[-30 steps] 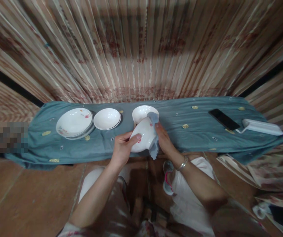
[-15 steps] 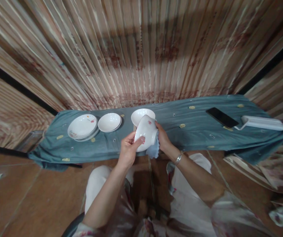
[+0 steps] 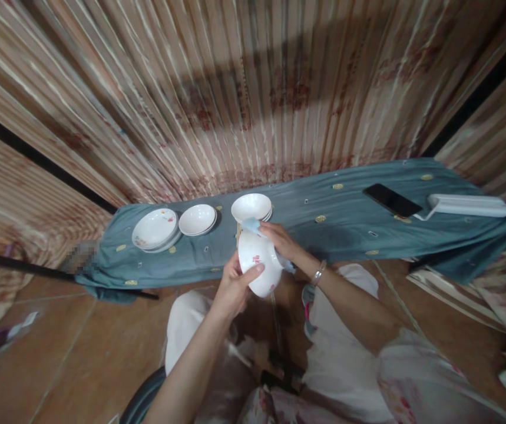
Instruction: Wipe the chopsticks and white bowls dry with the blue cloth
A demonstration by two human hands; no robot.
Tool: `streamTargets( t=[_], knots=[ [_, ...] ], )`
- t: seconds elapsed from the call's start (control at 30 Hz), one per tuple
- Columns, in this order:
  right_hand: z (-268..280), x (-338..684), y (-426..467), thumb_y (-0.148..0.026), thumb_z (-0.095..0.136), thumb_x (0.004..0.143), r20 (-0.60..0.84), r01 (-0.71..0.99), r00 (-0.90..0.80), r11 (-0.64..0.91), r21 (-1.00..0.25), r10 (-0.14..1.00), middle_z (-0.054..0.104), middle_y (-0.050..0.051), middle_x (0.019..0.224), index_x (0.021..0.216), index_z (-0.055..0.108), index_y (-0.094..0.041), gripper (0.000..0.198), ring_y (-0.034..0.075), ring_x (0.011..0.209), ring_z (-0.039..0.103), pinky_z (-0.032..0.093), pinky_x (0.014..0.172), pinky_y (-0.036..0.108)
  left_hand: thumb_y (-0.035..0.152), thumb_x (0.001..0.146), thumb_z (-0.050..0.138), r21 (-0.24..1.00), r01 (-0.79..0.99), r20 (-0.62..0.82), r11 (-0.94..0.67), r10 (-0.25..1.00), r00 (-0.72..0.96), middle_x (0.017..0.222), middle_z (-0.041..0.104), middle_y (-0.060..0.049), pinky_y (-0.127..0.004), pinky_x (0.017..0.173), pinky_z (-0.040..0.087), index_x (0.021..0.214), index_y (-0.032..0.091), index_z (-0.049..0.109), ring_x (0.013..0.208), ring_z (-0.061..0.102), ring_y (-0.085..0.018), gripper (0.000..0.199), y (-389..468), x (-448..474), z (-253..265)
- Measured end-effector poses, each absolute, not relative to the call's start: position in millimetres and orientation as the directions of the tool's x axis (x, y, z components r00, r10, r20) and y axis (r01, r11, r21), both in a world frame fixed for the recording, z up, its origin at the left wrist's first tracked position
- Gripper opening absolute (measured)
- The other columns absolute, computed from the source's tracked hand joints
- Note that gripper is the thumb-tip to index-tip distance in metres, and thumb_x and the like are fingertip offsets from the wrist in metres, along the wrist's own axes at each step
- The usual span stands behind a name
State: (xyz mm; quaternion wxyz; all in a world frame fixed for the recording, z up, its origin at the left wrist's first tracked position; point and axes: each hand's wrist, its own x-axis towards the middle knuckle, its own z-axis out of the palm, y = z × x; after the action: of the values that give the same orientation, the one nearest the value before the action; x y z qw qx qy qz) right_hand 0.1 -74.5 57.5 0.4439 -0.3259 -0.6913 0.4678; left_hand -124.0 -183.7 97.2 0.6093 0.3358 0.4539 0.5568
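Observation:
A white bowl [image 3: 259, 268] with small red marks is tilted on its side above the near edge of the table. My left hand [image 3: 234, 284] grips its left side, the thumb pressed on the outer wall. A light blue cloth [image 3: 251, 224] lies against the bowl's upper rim under the fingers of my right hand [image 3: 279, 240], which is closed on it. Part of the cloth also hangs behind the bowl's foot. Just beyond stand stacked white bowls [image 3: 251, 206], with what look like chopsticks beside them, partly hidden.
On the blue-green tablecloth [image 3: 323, 238] stand stacked small bowls [image 3: 197, 219] and stacked plates [image 3: 154, 227] to the left. A black phone [image 3: 392, 200] and a white stand-like object [image 3: 469, 205] lie to the right. A striped curtain [image 3: 253, 88] hangs behind.
My right hand has moved with the cloth from the bowl's right side up to its upper rim. The bowl has turned and come slightly lower. The view has shifted a little.

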Motion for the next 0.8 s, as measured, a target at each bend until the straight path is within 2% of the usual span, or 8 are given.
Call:
streamTargets(
  t=[0.13,0.23,0.37,0.47,0.57,0.7,0.8],
  knots=[
    [59,1,-77,-0.038,0.036,0.090,0.344,0.152,-0.483,0.464,-0.873,0.805,0.069,0.007,0.091,0.088,0.064,-0.018,0.034,0.020,0.083,0.061,0.050,0.081,0.035,0.037,0.058,0.084,0.911,-0.381,-0.196,0.160,0.979,-0.057,0.084,0.073,-0.007,-0.028,0.066,0.050,0.105,0.014,0.068,0.069,0.065,-0.017,0.054,-180,-128,95],
    [63,2,-79,-0.031,0.034,0.093,0.447,0.214,-0.522,0.619,-0.755,0.726,0.068,0.009,0.109,0.100,0.064,-0.019,0.033,0.020,0.106,0.060,0.046,0.097,0.037,0.035,0.058,0.083,0.909,-0.383,-0.195,0.164,0.980,-0.043,0.080,0.073,-0.007,-0.029,0.067,0.051,0.102,0.013,0.069,0.070,0.066,-0.019,0.051,-174,-130,91],
    [69,-2,-94,-0.025,0.037,0.094,0.554,0.270,-0.613,0.808,-0.523,0.563,0.058,0.014,0.132,0.113,0.063,-0.014,0.034,0.022,0.132,0.044,0.034,0.113,0.043,0.033,0.057,0.083,0.921,-0.368,-0.156,0.126,0.986,-0.053,0.076,0.072,-0.005,-0.029,0.067,0.051,0.093,0.014,0.069,0.069,0.065,-0.018,0.042,-167,-132,80],
    [72,-6,-106,-0.022,0.042,0.092,0.563,0.280,-0.655,0.853,-0.440,0.505,0.046,0.015,0.145,0.130,0.054,-0.012,0.041,0.025,0.141,0.031,0.030,0.115,0.048,0.033,0.057,0.083,0.943,-0.323,-0.120,0.079,0.987,-0.108,0.075,0.072,-0.003,-0.027,0.067,0.050,0.083,0.014,0.068,0.068,0.063,-0.016,0.035,-166,-136,70],
    [67,-6,-100,-0.023,0.037,0.094,0.563,0.250,-0.633,0.828,-0.502,0.532,0.044,0.012,0.148,0.138,0.046,-0.016,0.045,0.021,0.142,0.032,0.030,0.116,0.046,0.032,0.060,0.082,0.955,-0.287,-0.115,0.080,0.987,-0.109,0.078,0.072,-0.003,-0.026,0.068,0.048,0.084,0.014,0.069,0.068,0.062,-0.014,0.032,-166,-139,63],
    [51,-3,-74,-0.030,0.030,0.098,0.516,0.219,-0.529,0.696,-0.684,0.673,0.051,0.011,0.143,0.134,0.050,-0.016,0.044,0.018,0.136,0.042,0.032,0.116,0.041,0.032,0.068,0.077,0.959,-0.269,-0.108,0.088,0.992,-0.062,0.084,0.073,-0.005,-0.026,0.070,0.047,0.093,0.014,0.072,0.071,0.062,-0.015,0.031,-166,-142,63],
    [46,-4,-65,-0.033,0.029,0.099,0.490,0.225,-0.497,0.651,-0.725,0.716,0.054,0.012,0.140,0.131,0.052,-0.015,0.044,0.018,0.134,0.045,0.034,0.116,0.040,0.032,0.069,0.077,0.957,-0.277,-0.105,0.087,0.993,-0.053,0.086,0.073,-0.006,-0.027,0.072,0.047,0.094,0.015,0.073,0.074,0.062,-0.016,0.031,-163,-143,63]
  ],
)
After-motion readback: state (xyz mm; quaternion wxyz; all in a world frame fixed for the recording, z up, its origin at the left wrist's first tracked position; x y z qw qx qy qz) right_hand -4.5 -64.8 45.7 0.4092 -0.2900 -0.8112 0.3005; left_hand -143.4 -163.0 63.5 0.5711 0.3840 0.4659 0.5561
